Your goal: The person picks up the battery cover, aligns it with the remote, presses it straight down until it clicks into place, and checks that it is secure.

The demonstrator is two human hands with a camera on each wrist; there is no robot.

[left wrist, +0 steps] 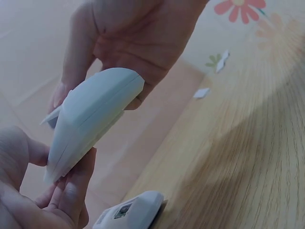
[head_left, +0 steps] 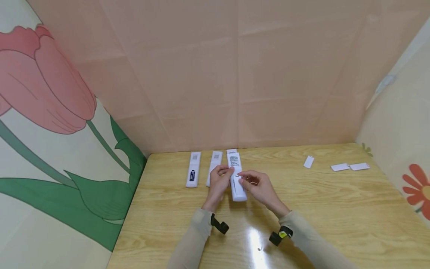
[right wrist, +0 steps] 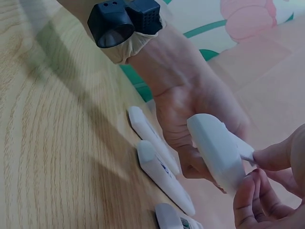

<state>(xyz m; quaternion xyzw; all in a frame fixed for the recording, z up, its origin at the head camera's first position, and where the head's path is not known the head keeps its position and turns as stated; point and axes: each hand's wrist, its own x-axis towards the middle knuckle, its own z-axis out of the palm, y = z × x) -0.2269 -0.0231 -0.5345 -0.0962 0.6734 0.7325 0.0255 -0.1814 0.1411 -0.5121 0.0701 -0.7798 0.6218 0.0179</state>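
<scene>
1. Above the wooden table (head_left: 329, 209), a white remote (head_left: 234, 163) is gripped by the left hand (head_left: 219, 181); its tilted cover (right wrist: 244, 148) is pinched by the right hand (head_left: 261, 186).
2. Cover removal is suggested; steady grip and gentle lift seem needed.
3. Room is narrowed by resting remotes (head_left: 193, 166) leftward, the table's far edge (head_left: 279, 147) ahead; more is left rightward.

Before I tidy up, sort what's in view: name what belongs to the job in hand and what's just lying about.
Likely part of the job:
held remote, back facing up
tilted cover at its back
three other remotes on the table
three loose covers, off to the right

Probably just surroundings:
pink cloth behind
tulip picture
red flower picture
wrist cameras
</scene>
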